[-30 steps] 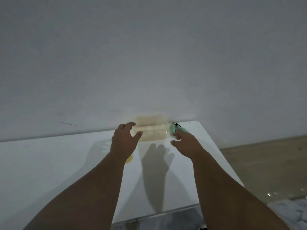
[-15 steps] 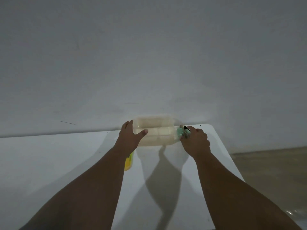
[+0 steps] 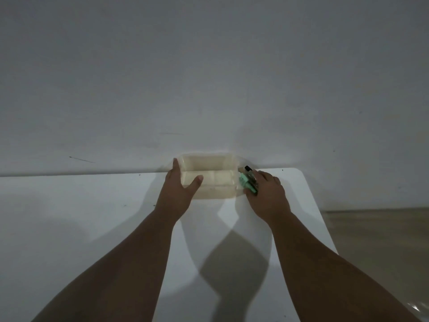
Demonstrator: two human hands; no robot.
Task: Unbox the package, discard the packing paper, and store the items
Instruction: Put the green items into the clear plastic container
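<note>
A translucent, cream-coloured plastic box (image 3: 216, 177) with an inner divider stands at the far edge of the white table (image 3: 69, 217), against the wall. My left hand (image 3: 180, 190) grips its left side, fingers over the rim and thumb on the front wall. My right hand (image 3: 267, 194) rests at the box's right side, closed around mint-green items with a black-tipped piece (image 3: 248, 182). What exactly these items are I cannot tell.
A plain grey-white wall (image 3: 209, 77) rises directly behind the table. The table's right edge ends near my right forearm, with brown floor (image 3: 376, 240) beyond it. Dark hand shadows fall on the tabletop between my arms.
Both hands have moved forward to the box. The left hand now clasps its left wall, and the right hand has closed over the green items. The yellow thing under my left wrist is no longer visible.
</note>
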